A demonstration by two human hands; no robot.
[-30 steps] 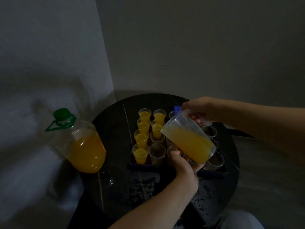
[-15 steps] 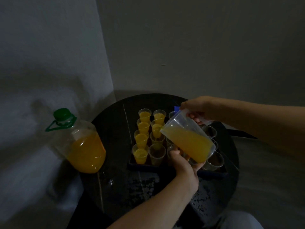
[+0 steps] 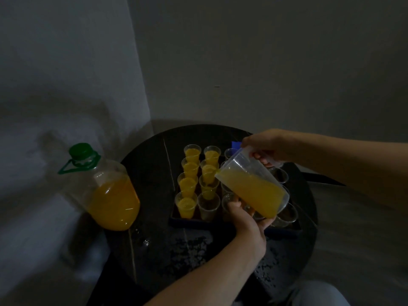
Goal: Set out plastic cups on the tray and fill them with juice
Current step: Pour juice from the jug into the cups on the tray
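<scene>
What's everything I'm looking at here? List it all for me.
Round black table: one, in wall corner.
Dark rectangular tray: one, on table.
Clear plastic cups of orange juice: six full, a seventh filling; tray's left two columns.
Empty clear plastic cups: several, some hidden; tray's near and right parts.
Clear plastic jug: one, tilted, orange juice inside, above tray.
Large clear plastic bottle with green cap: one, orange juice inside, left of tray.
Small blue object: one, behind tray.
Left hand: cups jug's base.
Right hand: grips jug's handle.
</scene>
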